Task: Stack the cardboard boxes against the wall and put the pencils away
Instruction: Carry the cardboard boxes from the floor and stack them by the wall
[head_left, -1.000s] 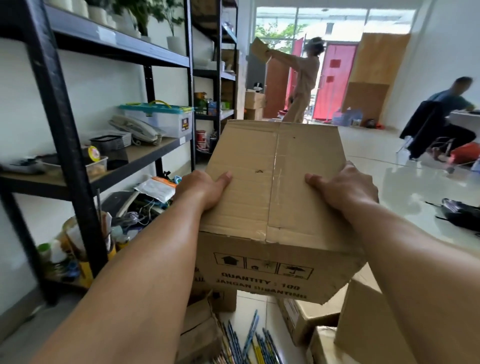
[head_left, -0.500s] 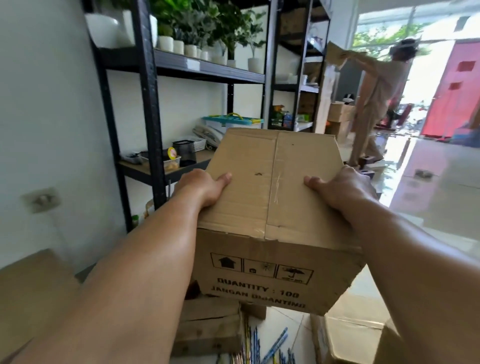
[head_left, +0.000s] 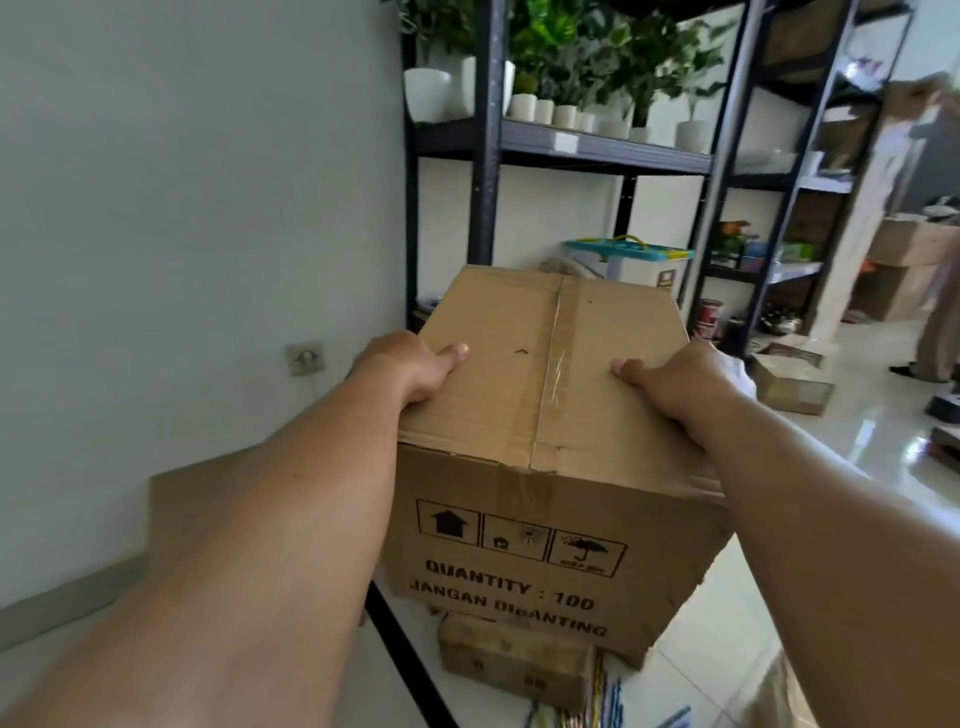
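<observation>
"Where's the big cardboard box (head_left: 519, 415)?"

"Up off the floor (head_left: 857, 441), held out in front of the person between 2 bare arms. The taped seam is on top. The printed side, reading 'QUANTITY : 100', faces them."

"And the hands?"

"The left grip (head_left: 402, 366) holds the box's left top edge, thumb flat on the lid. The fingers go over the side, where I can't see them. The right grip (head_left: 680, 382) holds the right top edge the same way."

"The pencils?"

"Down on the floor below the held box, a loose scatter of coloured pencils (head_left: 613, 701). They lie just beside 1 small cardboard box (head_left: 514, 660) on the tiles."

"What's by the wall?"

"A brown cardboard surface (head_left: 208, 493) sits low against the white wall (head_left: 182, 208), under a wall socket (head_left: 306, 358). I can't tell whether it's a whole box. Right of it stands a black shelf rack (head_left: 488, 156), with potted plants (head_left: 571, 78) on an upper shelf and a teal-lidded tub (head_left: 631, 257) lower down. Another box (head_left: 792, 376) sits on the floor further right."
</observation>
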